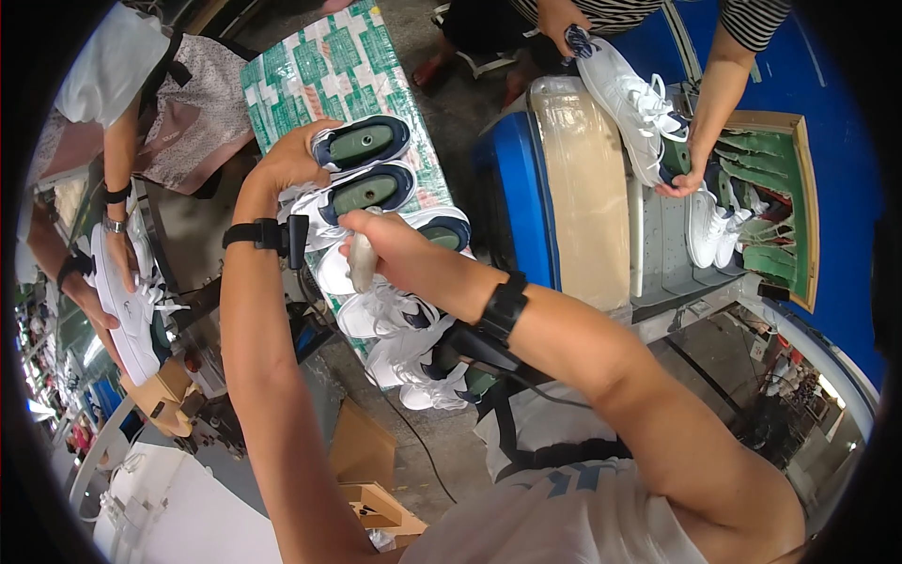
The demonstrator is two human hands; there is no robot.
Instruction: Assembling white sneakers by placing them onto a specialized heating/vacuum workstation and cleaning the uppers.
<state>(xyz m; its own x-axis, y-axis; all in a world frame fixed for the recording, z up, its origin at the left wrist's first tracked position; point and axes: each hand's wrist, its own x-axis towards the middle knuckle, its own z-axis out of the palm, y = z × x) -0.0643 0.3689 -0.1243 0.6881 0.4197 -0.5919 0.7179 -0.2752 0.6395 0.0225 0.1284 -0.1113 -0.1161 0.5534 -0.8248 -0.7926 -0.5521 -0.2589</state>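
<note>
On the table, white sneakers with navy collars and green shoe lasts inside stand in a row. My left hand (293, 158) closes around the front part of the farthest white sneaker (395, 141), hiding its toe. My right hand (404, 246) is shut on a pale grey, elongated piece with a rounded end (363, 265); I cannot tell its kind. It is just over the row, close to the second sneaker (368, 191). Nearer me, more laced white sneakers (381, 315) crowd together, partly covered by my right forearm.
The table (310, 70) has a green-and-white printed covering. At right, a conveyor (662, 240) carries white sneakers (709, 226) by a green strip curtain (785, 254). A co-worker's hands (691, 174) hold a sneaker there. Another person at left holds a white shoe (127, 315).
</note>
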